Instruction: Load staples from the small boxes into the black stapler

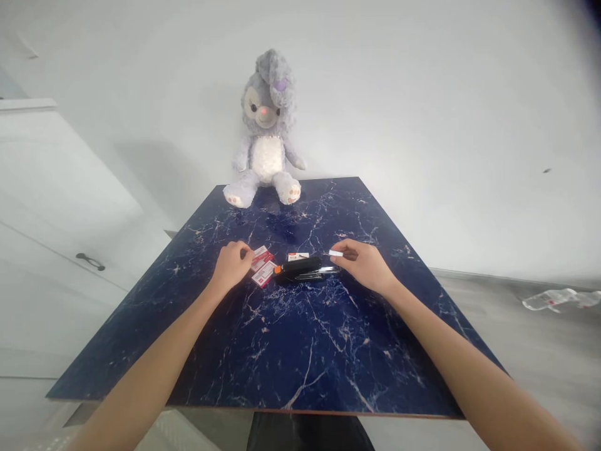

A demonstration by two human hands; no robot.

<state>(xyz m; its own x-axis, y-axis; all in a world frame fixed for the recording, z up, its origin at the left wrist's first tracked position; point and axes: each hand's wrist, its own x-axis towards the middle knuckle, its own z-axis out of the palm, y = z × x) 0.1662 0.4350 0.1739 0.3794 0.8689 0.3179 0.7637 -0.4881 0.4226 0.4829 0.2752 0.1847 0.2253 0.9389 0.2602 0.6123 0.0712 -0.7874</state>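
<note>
A black stapler (303, 268) with an orange end lies in the middle of the table. Left of it rest two small red-and-white boxes (264, 274), one partly over the other. My left hand (233, 266) is closed, its fingertips at the edge of the farther red-and-white box (261, 255). Between the thumb and fingers of my right hand (360, 263) is a small white block-like piece (335, 253), held just off the stapler's silver end. Behind the stapler, a small white box (297, 256) with red marks is partly hidden.
A grey plush rabbit (267, 150) sits at the far edge of the dark blue marbled table (305, 351), against the wall. White cabinets (51, 250) stand to the left. Clear plastic bottles (554, 299) lie on the floor at right. A dark seat (307, 432) shows below the near edge.
</note>
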